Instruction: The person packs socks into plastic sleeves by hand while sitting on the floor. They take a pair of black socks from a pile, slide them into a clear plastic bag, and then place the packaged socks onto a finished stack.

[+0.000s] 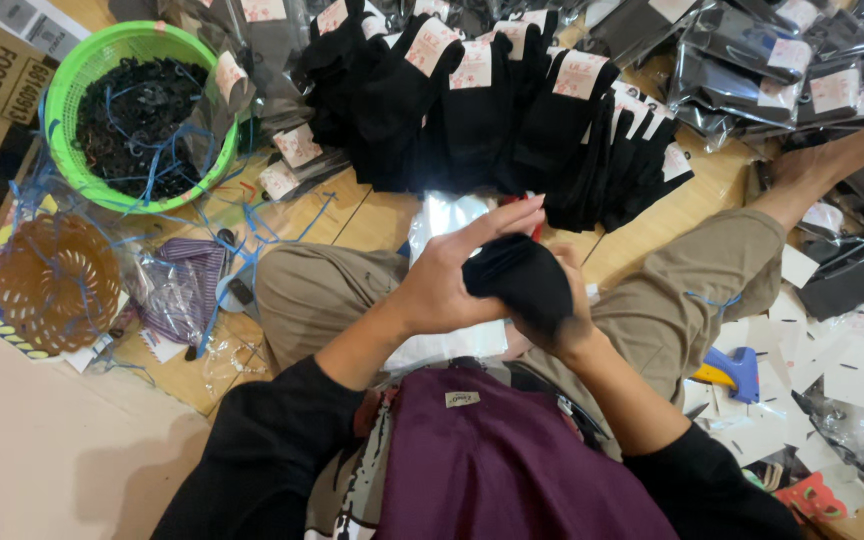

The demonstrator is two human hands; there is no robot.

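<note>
The folded black sock (520, 280) sits between both hands, the left hand (442, 285) closing its fingers (497, 222) over its top, the right hand (564, 325) gripping it from underneath.

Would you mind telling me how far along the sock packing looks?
Done: a row of labelled black socks and bagged pairs lie ahead. In hand: left hand and right hand hold one black sock. Left: loose white cards remain unused.

hidden: right hand (562, 325) mostly behind black sock (522, 278); cut off: bagged socks (802, 60) at far right edge; blurred: label print
</note>
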